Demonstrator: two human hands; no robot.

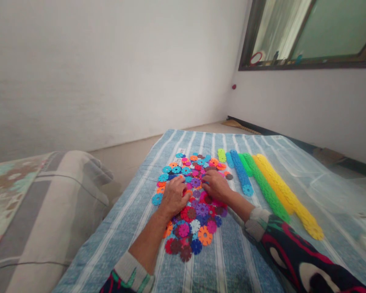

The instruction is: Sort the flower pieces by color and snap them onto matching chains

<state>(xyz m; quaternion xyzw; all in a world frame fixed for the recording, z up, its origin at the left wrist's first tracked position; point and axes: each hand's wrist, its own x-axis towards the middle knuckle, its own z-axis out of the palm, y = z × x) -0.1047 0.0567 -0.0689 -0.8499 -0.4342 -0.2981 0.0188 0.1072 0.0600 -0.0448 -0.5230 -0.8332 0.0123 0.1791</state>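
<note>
A loose heap of flower-shaped plastic disc pieces [201, 209] in many colours lies on a blue-and-white striped cloth [134, 228]. My left hand [173, 197] rests on the left side of the heap, its thumb apart from its bent fingers. On the heap's right side is my right hand [216, 186], palm down, fingers apart and pointing left. Both hands touch the pieces; I see nothing held in either. Right of the heap lie rows of overlapping pieces: a short lime row [221, 155], a blue row [240, 171], a green row [268, 189] and a yellow row [289, 195].
Clear plastic sheeting [329, 179] covers the right side of the cloth. At the left stands a piece of furniture under a grey striped cover [70, 195]. A white wall [110, 73] rises behind, with a dark-framed window [308, 63] at the upper right.
</note>
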